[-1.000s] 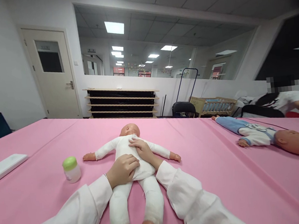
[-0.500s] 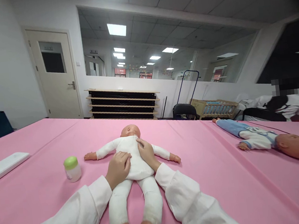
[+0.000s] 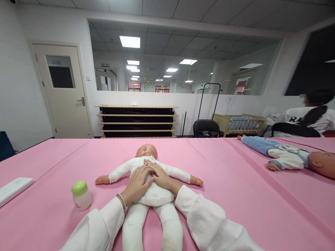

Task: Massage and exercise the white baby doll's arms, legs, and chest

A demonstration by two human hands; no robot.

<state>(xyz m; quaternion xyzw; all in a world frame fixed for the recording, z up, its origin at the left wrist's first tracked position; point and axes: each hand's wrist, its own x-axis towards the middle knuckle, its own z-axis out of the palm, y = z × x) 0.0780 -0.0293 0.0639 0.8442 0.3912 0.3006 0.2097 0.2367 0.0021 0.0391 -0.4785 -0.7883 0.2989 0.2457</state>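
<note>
- Since half a second ago, both hands have come together: the left hand (image 3: 140, 183) and right hand (image 3: 162, 178), earlier apart on the torso, now meet over its middle.
- The fingers of each hand lie stretched out and close together, pressed flat on the doll (image 3: 155, 196), tips meeting; neither hand is clamped on anything.
- The doll lies on the middle of the worktop (image 3: 238, 206), its long axis running from far edge to near edge.
- Its head points to the far edge, its feet to the near edge; both arms spread sideways.
- Dolls: two. The second doll (image 3: 288, 154) lies slantwise near the right edge, head towards that edge, feet towards the far edge.
- Jars: one jar (image 3: 81, 197), green-lidded, upright, left of the first doll.
- White slabs: one slab (image 3: 8, 194), by the left edge.
</note>
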